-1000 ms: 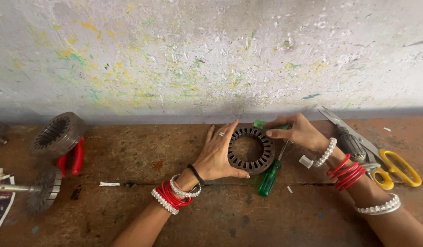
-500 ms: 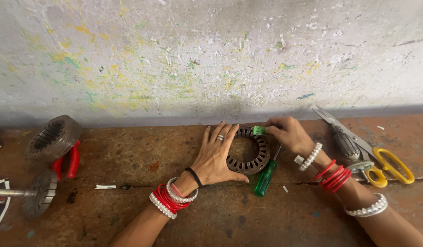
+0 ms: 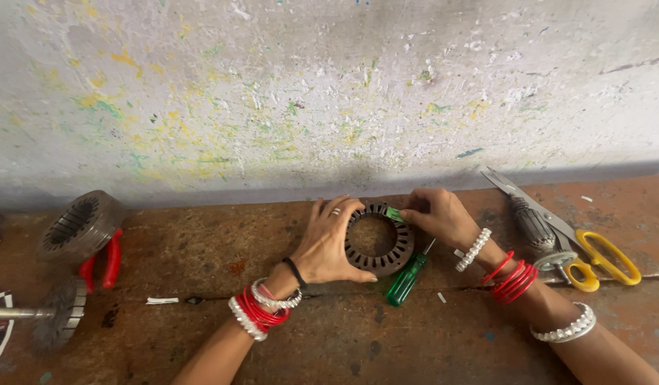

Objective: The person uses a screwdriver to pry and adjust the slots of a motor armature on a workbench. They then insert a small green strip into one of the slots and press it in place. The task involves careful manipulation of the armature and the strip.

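**Two hands on a slotted metal ring at the wall edge of the tabletop**

A dark, slotted metal ring [image 3: 378,248] lies flat on the worn brown tabletop [image 3: 201,249], close to the paint-flecked wall [image 3: 329,93]. The left hand [image 3: 329,242] rests against the ring's left side, fingers spread and curved around its rim, thumb under the lower edge. The right hand [image 3: 438,216] has its fingertips pressed together, pinching a small green strip [image 3: 393,213] at the ring's upper right rim. A green-handled screwdriver [image 3: 406,276] lies just beside the ring, below and to its right. Further right lie yellow-handled scissors [image 3: 593,249] and a small wound rotor [image 3: 536,232]. Well apart on the left sit a second slotted ring [image 3: 80,224], red-handled pliers [image 3: 105,260] and another rotor on a shaft [image 3: 55,314].
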